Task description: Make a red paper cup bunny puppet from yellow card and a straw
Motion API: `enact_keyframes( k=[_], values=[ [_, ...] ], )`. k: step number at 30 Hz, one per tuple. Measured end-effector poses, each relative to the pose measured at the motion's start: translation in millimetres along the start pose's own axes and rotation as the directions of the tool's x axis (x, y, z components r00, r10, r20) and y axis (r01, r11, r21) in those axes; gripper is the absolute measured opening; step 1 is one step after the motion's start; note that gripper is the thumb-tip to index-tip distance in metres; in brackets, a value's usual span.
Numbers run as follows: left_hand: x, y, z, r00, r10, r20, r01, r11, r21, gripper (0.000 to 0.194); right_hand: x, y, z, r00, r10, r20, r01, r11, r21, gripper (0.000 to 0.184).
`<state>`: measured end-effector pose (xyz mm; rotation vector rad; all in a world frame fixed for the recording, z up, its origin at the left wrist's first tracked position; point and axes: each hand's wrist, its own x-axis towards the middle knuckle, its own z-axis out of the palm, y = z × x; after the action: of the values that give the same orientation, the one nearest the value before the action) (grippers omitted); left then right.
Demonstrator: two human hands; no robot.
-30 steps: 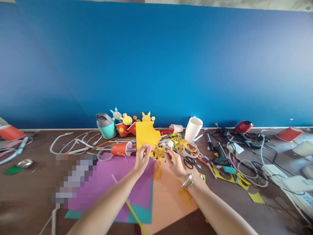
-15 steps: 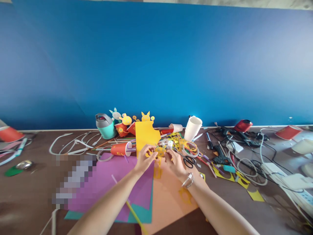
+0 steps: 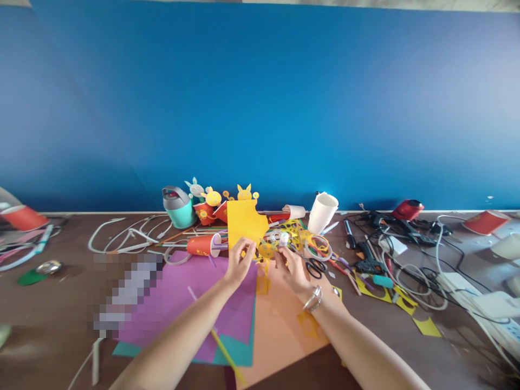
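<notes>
My left hand (image 3: 239, 265) and my right hand (image 3: 293, 269) meet over the middle of the table, fingers pinched on a small yellow paper cutout (image 3: 266, 250) with an animal face. A bracelet sits on my right wrist. Behind the hands a yellow card sheet (image 3: 245, 223) stands upright. Under my arms lie a purple sheet (image 3: 182, 295), an orange sheet (image 3: 280, 330) and a teal one. Black-handled scissors (image 3: 314, 267) lie just right of my right hand.
Red paper cups with animal heads (image 3: 211, 203), a teal flask (image 3: 179, 207), a white paper cup (image 3: 322, 213), and white strips crowd the back. Cables, a glue gun (image 3: 368, 259) and a power strip (image 3: 493, 314) fill the right side. A blue wall stands behind.
Both hands stay together on the small yellow cutout, with the fingers shifting slightly. The view has drifted a little.
</notes>
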<state>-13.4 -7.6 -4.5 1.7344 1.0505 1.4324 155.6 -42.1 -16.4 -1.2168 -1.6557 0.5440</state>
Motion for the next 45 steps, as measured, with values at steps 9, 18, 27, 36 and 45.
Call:
enact_keyframes(
  k=[9,18,27,36,45],
  values=[
    [25,5,-6.8,0.963,-0.154,-0.223,0.144,0.988,-0.060,0.027,-1,11,3,0.994,0.001,-0.111,0.004,0.999,0.051,0.020],
    [60,37,-24.4,0.934,-0.152,-0.323,0.115,0.985,-0.129,0.044,0,17,1,0.988,0.108,-0.113,-0.097,0.990,0.099,0.019],
    [43,27,-32.2,0.885,0.450,0.120,-0.410,0.629,0.661,0.017,12,6,-6,0.932,0.211,0.293,-0.228,0.973,0.026,0.022],
    [33,24,-19.2,0.894,0.357,0.269,-0.442,0.612,0.656,0.024,15,-7,-18,0.864,0.230,0.449,-0.150,0.967,-0.206,0.024],
    [8,15,3.6,0.871,0.165,0.462,-0.419,0.740,0.526,0.013,24,3,-54,0.735,0.397,0.549,-0.218,0.906,-0.364,0.038]
  ],
)
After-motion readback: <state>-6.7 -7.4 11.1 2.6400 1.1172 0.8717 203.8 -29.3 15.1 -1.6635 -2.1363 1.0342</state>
